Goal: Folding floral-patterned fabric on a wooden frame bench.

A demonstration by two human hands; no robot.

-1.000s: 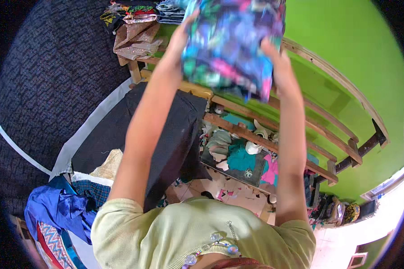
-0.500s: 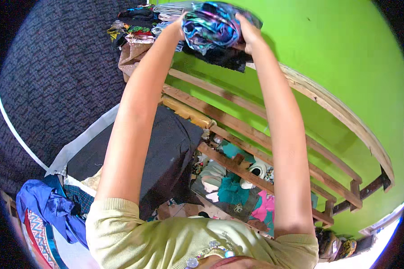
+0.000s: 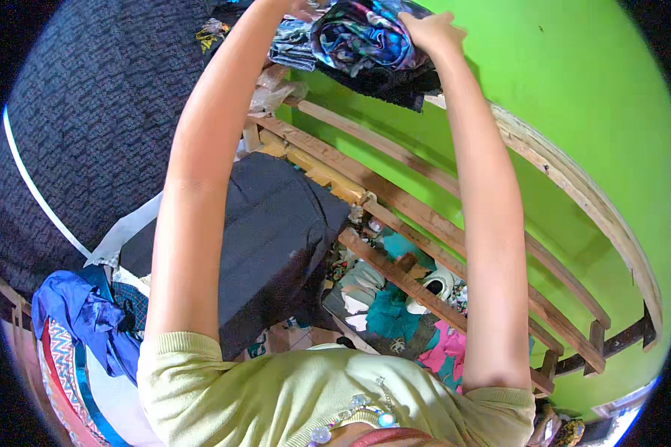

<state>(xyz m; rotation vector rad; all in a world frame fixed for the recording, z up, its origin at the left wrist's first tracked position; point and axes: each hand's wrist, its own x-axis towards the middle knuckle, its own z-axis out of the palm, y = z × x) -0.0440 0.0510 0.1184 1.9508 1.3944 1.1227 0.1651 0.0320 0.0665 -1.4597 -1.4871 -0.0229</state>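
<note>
A bundle of blue, purple and black patterned cloth [image 3: 361,37] sits high at the top of the view, on top of folded black cloth [image 3: 384,89]. My right hand [image 3: 436,33] is open against the bundle's right side, its thumb on the cloth and its other fingers stretched out to the right. At the upper edge, my left hand [image 3: 302,9] is partly cut off; the fingers that show look apart, just left of the bundle and over other folded cloth. Beside the bundle lies folded grey-and-white striped cloth [image 3: 292,46].
Wooden rails [image 3: 417,208] run below the pile in front of a green wall [image 3: 574,89]. A black cloth covers a surface [image 3: 276,223] between my arms. Teal and pink scraps [image 3: 391,313] lie beyond the rails. Blue garments [image 3: 82,305] hang at lower left; dark textured fabric [image 3: 104,134] fills the left.
My left hand has come off the bundle and moved up and left. My right hand's fingers have loosened from around it. The bundle now rests on the black cloth.
</note>
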